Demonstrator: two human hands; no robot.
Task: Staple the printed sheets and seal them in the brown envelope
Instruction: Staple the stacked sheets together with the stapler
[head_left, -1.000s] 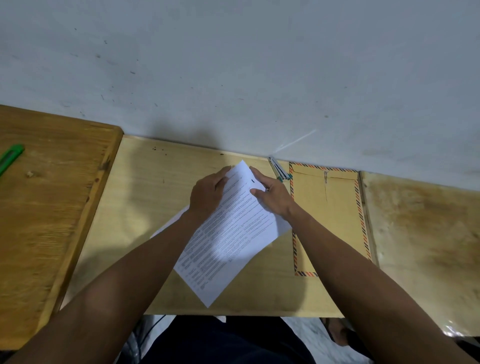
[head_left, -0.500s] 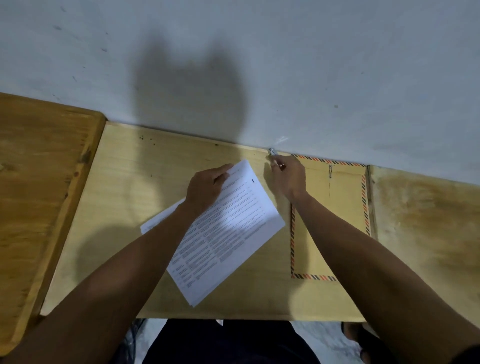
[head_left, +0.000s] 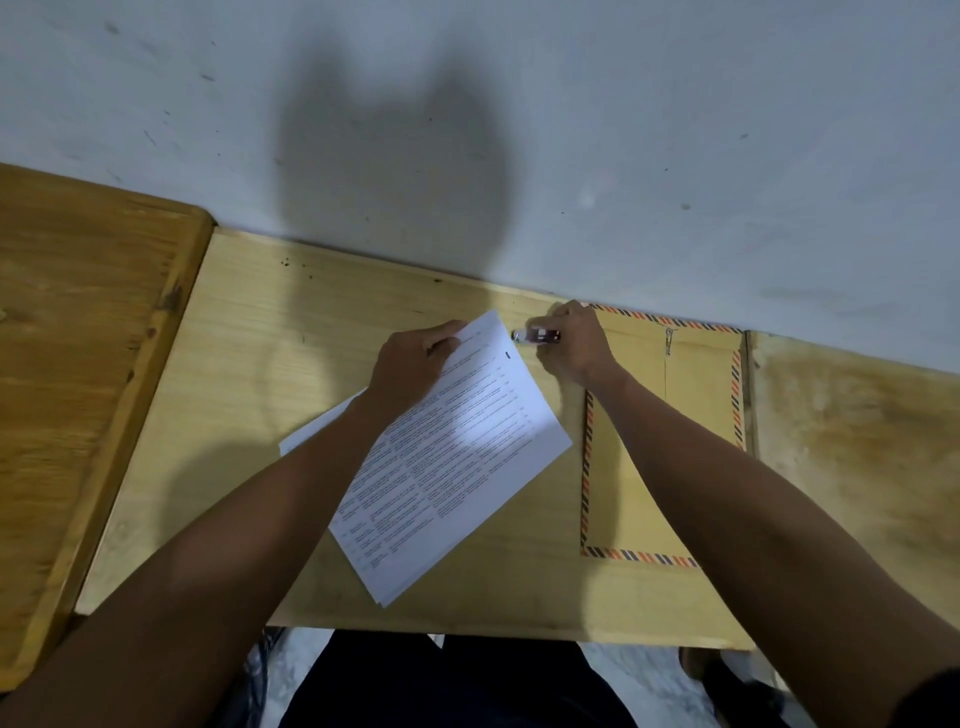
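My left hand (head_left: 410, 364) rests on the printed sheets (head_left: 457, 457), fingers curled over their far left edge and pinching the top corner against the pale wooden desk (head_left: 291, 364). The sheets lie skewed on the desk, their long side running from near my lap up toward the wall (head_left: 623, 130), with a second page edge poking out to the left under my forearm. My right hand (head_left: 574, 343) grips the stapler (head_left: 535, 335), a small shiny object with a metal tip and a reddish body, fingers wrapped round it, its tip pointing left at the top corner of the sheets and just beside it, not touching that I can tell. The brown envelope (head_left: 696, 395), edged in orange and dark stripes, lies flat to the right of the sheets, its top edge against the wall, my right wrist crossing over its upper left corner. A darker wooden desk (head_left: 78, 338) adjoins on the left.
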